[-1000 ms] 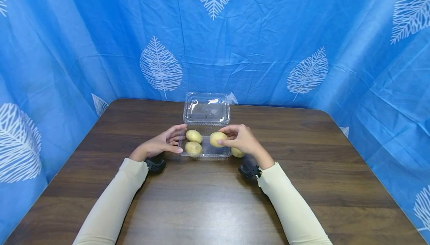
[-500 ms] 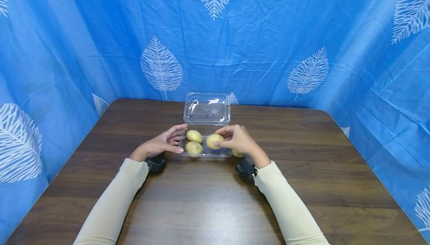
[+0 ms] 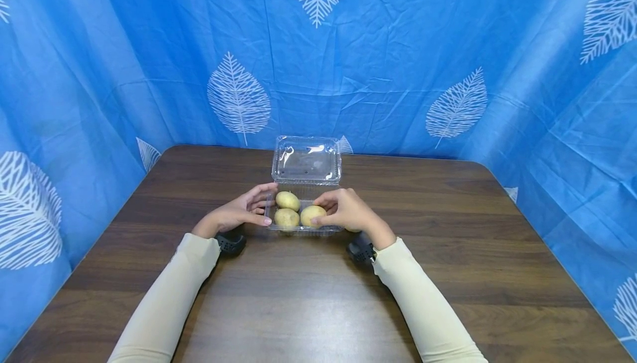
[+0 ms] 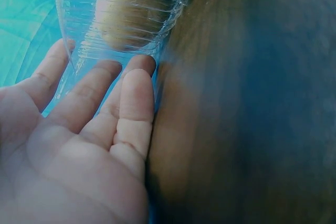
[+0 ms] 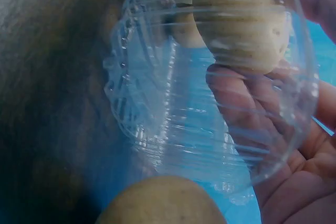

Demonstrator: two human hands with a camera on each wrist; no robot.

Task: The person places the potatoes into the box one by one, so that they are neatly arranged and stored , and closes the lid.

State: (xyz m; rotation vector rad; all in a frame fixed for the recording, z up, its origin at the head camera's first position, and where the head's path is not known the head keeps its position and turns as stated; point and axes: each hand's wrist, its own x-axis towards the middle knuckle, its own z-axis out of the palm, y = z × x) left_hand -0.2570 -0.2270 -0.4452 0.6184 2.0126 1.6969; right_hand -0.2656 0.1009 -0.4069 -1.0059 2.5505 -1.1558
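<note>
Two potatoes [image 3: 287, 218] lie at the left within the clear container [image 3: 306, 190]. A third potato [image 3: 311, 216], beside them at the front, is pinched between the thumb and fingers of my right hand [image 3: 348, 211]; whether it bears on the base, I cannot tell. My left hand [image 3: 236, 212] has its fingers spread at the left wall. The lid [image 3: 308, 158] stands raised behind. A fourth potato [image 5: 163, 203] lies outside the right wall, partly screened by my right hand in the head view. A blue, leaf-printed curtain [image 3: 368, 75] hangs beyond the table [image 3: 497, 241].

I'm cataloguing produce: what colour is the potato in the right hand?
The potato is pale yellow, showing best in the head view.
</note>
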